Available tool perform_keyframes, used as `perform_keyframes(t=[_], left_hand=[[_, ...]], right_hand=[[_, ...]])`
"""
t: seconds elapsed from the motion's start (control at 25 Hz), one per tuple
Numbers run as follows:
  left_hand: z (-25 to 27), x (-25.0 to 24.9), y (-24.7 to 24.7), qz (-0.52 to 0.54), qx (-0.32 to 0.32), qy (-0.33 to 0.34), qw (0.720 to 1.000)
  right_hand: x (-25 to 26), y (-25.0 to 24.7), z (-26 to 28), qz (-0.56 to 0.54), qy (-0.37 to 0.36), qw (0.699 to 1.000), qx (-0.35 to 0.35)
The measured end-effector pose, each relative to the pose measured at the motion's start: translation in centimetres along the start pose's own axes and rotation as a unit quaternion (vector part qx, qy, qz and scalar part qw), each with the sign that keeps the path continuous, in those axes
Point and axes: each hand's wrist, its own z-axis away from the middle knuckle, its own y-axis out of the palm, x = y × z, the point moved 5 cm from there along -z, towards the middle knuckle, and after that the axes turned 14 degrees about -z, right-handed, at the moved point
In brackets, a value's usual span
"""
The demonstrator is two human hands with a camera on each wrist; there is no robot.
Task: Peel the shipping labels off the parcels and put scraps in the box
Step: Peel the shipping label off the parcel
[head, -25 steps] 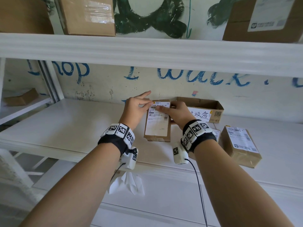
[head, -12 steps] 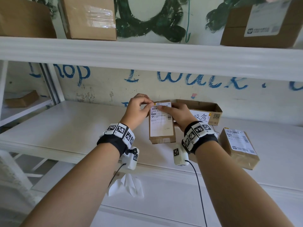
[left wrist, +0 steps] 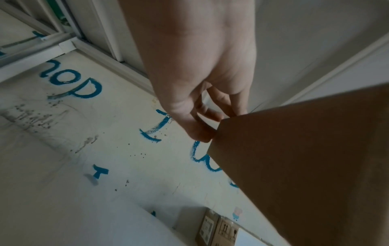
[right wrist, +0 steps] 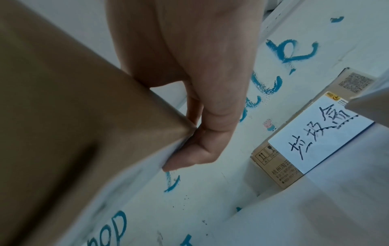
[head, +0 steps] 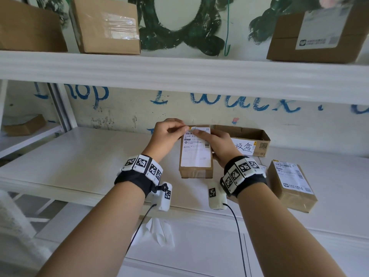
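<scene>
I hold a small brown parcel just above the white shelf, its white shipping label facing up. My left hand pinches the parcel's far left corner, right at the label's corner; whether the label has lifted there I cannot tell. My right hand grips the parcel's right side, index finger lying across the label's top. The left wrist view shows the left hand with fingertips at the parcel corner. In the right wrist view, the right hand wraps the parcel edge.
An open scrap box with a handwritten paper sign stands behind my right hand, also seen as the scrap box. Another labelled parcel lies at the right. Cardboard boxes sit on the upper shelf. Crumpled white paper lies below.
My left hand's fingers went from stretched out to curled in a pinch at the parcel's far left corner. The parcel has come slightly nearer and straighter in view.
</scene>
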Motion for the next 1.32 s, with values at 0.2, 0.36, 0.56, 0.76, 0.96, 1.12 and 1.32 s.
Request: perform_keyframes(t=[0.2,0.36,0.56,0.76,0.96,1.12,1.32], left_hand=[[1.3,-0.7,0.4,0.059,0.076,-0.070,0.993],[1.5,-0.5,0.5,0.097,0.093,-0.085,0.987],[1.3,-0.4,-0.2,0.112,0.051,-0.066,0.990],[1.8,-1.4,-0.5,0.103,0.051,-0.042,0.992],[2.0,-2.6,-1.2,0.074,0.048,-0.024,0.996],[2.6,-3.3,-1.9,0.065,0.033,-0.015,0.997],[3.7,-3.0,-2.7,0.077,0.004,-0.014,0.997]], right_hand=[[-0.1,0.4,0.3,-0.036,-0.008,0.999,0.004],[-0.1,0.7,0.8,-0.053,-0.013,0.998,0.010],[0.0,0.9,1.8,-0.120,0.006,0.992,0.047],[0.7,0.9,3.0,-0.120,-0.008,0.991,0.063],[0.9,1.2,4.2,-0.089,-0.017,0.993,0.070],[0.7,1.6,4.6,-0.094,-0.026,0.993,0.070],[1.0,2.3,4.8,-0.065,-0.039,0.993,0.087]])
